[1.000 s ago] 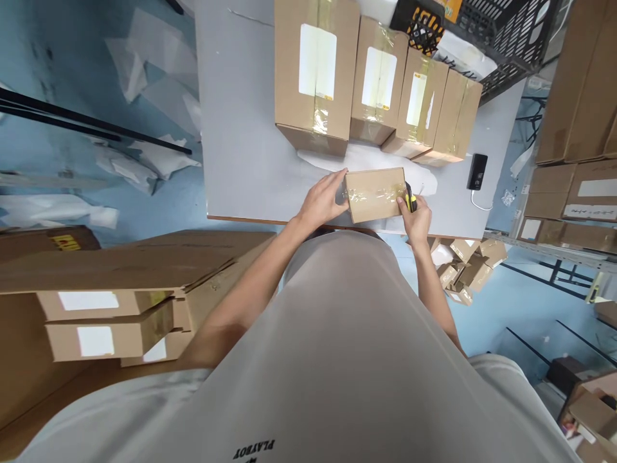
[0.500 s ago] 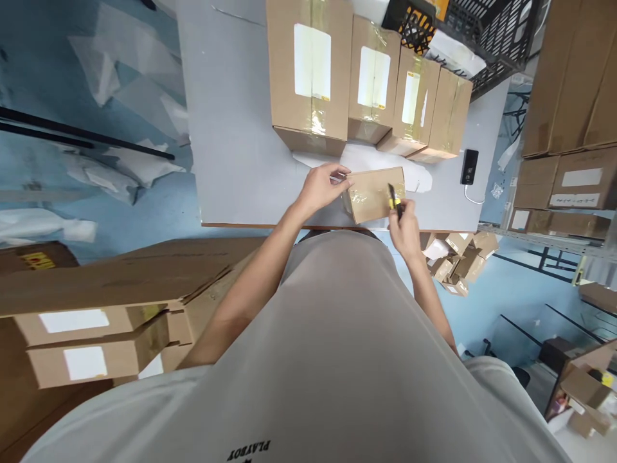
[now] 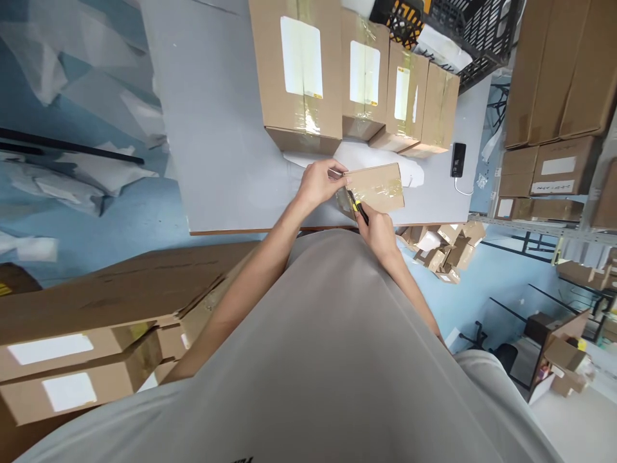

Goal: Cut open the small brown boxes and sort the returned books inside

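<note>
A small cardboard box [image 3: 378, 183] with clear tape on it lies near the table's front edge. My left hand [image 3: 321, 183] grips the box at its left end, thumb and fingers pinched on the upper left corner. In my right hand [image 3: 378, 230] is a black and yellow box cutter [image 3: 359, 209], the fingers closed around its handle. The cutter's tip points up and left, at the taped left end of the box. Whether the blade touches the tape I cannot tell. Under and behind the box lies a white sheet [image 3: 357, 156].
Several taped cartons [image 3: 301, 116] with labels stand in a row behind the small box. A black plastic crate [image 3: 486, 38] is at the back right. A phone [image 3: 457, 159] on a cable lies at the table's right. Stacked boxes [image 3: 72, 366] stand at my left.
My right hand has moved left with the box cutter, from the box's right part to its left end. My left hand still grips the box. The whole view has shifted slightly.
</note>
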Available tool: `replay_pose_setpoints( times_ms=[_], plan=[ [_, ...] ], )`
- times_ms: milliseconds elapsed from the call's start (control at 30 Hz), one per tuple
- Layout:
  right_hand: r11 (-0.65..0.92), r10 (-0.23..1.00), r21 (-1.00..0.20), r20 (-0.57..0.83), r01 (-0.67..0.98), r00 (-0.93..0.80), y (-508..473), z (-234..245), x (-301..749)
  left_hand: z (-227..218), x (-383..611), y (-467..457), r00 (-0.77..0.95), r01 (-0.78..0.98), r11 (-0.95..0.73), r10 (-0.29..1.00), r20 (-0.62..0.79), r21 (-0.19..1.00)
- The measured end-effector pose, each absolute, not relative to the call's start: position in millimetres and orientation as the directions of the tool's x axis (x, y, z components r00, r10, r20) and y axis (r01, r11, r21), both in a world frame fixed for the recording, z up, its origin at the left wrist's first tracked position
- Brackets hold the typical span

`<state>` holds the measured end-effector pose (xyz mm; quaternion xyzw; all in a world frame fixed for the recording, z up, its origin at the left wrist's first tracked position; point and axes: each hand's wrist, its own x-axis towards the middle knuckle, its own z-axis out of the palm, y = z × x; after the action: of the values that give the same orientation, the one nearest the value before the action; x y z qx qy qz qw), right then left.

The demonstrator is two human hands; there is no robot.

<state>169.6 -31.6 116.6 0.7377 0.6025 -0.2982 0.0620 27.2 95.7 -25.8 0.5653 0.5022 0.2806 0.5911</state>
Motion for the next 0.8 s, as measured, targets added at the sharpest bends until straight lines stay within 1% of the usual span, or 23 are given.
replay_pose_setpoints(
  times_ms=[133, 300, 433, 500, 667, 800],
  plan=[
    [-0.299, 0.841, -0.215, -0.519, 0.93, 0.151, -33, 119, 159, -21, 26, 96, 0.355, 0.249, 0.193, 0.894, -0.275, 0.949],
    [-0.333, 0.851, -0.238, -0.493, 0.913, 0.182, -34, 120, 155, -13, 25, 97, 0.37, 0.304, 0.184, 0.881, -0.294, 0.935],
    [-0.345, 0.836, -0.229, -0.516, 0.91, 0.187, -34, 124, 154, -8, 25, 97, 0.374, 0.338, 0.176, 0.876, -0.304, 0.924],
    [-0.345, 0.824, -0.201, -0.532, 0.917, 0.193, -32, 129, 151, -7, 25, 97, 0.375, 0.343, 0.173, 0.876, -0.304, 0.923],
    [-0.342, 0.77, -0.081, -0.595, 0.936, 0.23, -18, 141, 138, -5, 27, 95, 0.366, 0.359, 0.17, 0.879, -0.306, 0.918],
    [-0.326, 0.74, -0.034, -0.631, 0.945, 0.233, -3, 143, 131, -2, 29, 91, 0.336, 0.387, 0.166, 0.891, -0.306, 0.907]
  ],
)
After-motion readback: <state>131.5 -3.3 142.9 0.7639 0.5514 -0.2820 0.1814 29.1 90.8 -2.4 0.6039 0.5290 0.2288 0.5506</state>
